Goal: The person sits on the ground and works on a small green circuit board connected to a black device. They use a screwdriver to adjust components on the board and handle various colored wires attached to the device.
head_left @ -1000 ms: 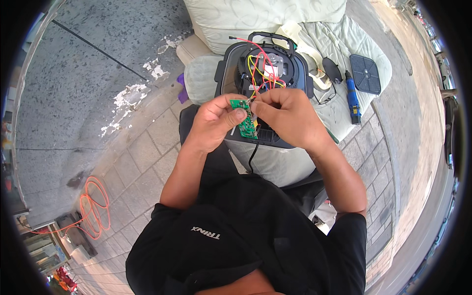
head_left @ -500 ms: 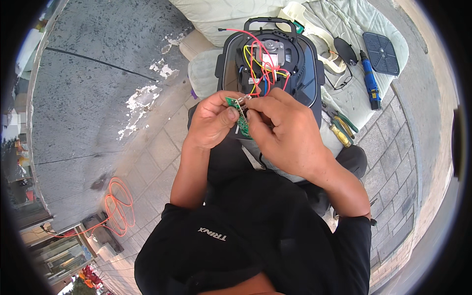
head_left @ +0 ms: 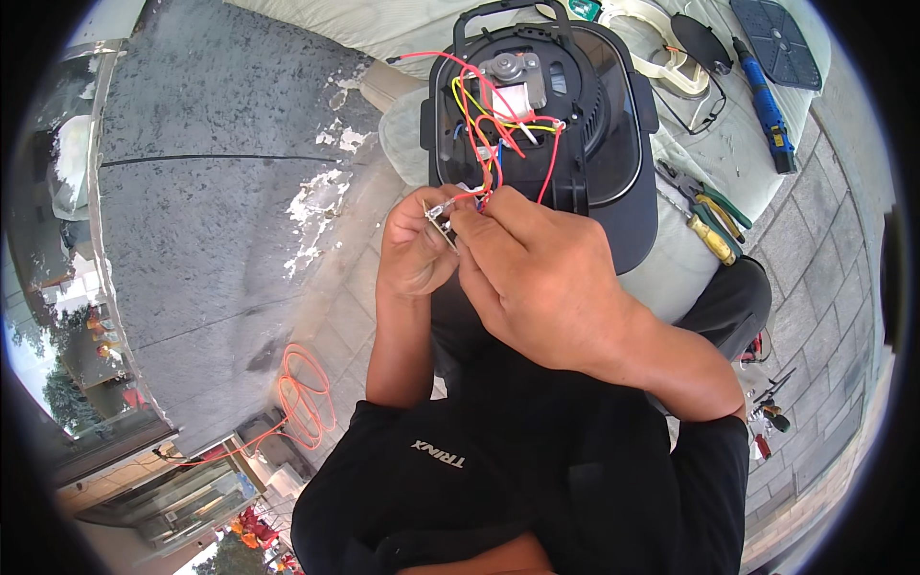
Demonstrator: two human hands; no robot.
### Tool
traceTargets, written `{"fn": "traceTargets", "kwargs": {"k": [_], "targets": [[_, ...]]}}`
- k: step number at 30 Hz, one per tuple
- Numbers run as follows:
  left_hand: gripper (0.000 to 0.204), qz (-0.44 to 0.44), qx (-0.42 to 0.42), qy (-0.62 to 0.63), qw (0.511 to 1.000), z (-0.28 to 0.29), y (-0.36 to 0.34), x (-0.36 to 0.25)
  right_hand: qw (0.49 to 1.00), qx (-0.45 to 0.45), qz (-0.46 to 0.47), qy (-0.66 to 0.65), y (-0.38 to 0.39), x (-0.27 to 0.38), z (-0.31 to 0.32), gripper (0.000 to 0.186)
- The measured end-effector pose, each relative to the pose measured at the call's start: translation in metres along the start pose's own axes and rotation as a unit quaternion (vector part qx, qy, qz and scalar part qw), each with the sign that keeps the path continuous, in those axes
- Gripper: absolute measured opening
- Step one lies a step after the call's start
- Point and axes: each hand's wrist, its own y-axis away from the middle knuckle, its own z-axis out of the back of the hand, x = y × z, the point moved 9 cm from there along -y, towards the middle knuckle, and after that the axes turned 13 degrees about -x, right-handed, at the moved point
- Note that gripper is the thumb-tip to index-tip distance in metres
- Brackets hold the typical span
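Observation:
My left hand (head_left: 414,247) grips a small circuit board (head_left: 440,226), now nearly edge-on, between thumb and fingers. My right hand (head_left: 522,278) is closed at the board's top edge, fingers pinched around wires and white connectors (head_left: 465,195); its grip is partly hidden. Red, yellow and blue wires run up from there into an opened black appliance (head_left: 604,163), which has a round housing and a grey metal motor part (head_left: 508,69) on it. A loose red wire end lies across the appliance's upper left.
Right of the appliance on a pale padded cushion (head_left: 383,19) lie cream plastic parts (head_left: 683,77), glasses (head_left: 704,120), a square dark plate (head_left: 781,43), a blue electric screwdriver (head_left: 767,110) and pliers (head_left: 719,206) with a screwdriver (head_left: 709,240). An orange hose (head_left: 305,398) coils on the paving.
The view has shifted, so the appliance sits higher. My left hand has turned the board from showing its green face to edge-on; my right hand has moved further over the board and connectors.

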Motion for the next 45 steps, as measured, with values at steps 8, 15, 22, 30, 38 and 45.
{"fn": "traceTargets", "kwargs": {"k": [8, 15, 22, 30, 38, 45], "targets": [[0.036, -0.001, 0.001, 0.014, 1.0, -0.002, -0.002, 0.0, 1.0, -0.012, 0.02, -0.016, 0.002, -0.003, 0.001, 0.034], [0.037, -0.021, -0.018, -0.019, 0.999, -0.007, -0.002, -0.005, 0.997, -0.058, 0.028, -0.047, 0.004, -0.006, 0.004, 0.035], [0.037, -0.017, -0.033, -0.033, 0.999, -0.012, -0.001, -0.009, 0.998, -0.039, -0.011, -0.043, 0.005, -0.011, 0.004, 0.03], [0.032, -0.005, -0.074, -0.081, 0.994, -0.024, 0.003, -0.015, 0.987, -0.008, -0.135, -0.09, 0.012, -0.027, 0.006, 0.03], [0.026, -0.021, -0.098, -0.125, 0.987, -0.033, 0.007, -0.026, 0.977, 0.006, -0.188, -0.103, 0.015, -0.028, 0.004, 0.024], [0.026, -0.021, -0.125, -0.139, 0.982, -0.037, 0.008, -0.021, 0.975, 0.039, -0.184, -0.114, 0.013, -0.036, 0.005, 0.023]]}}
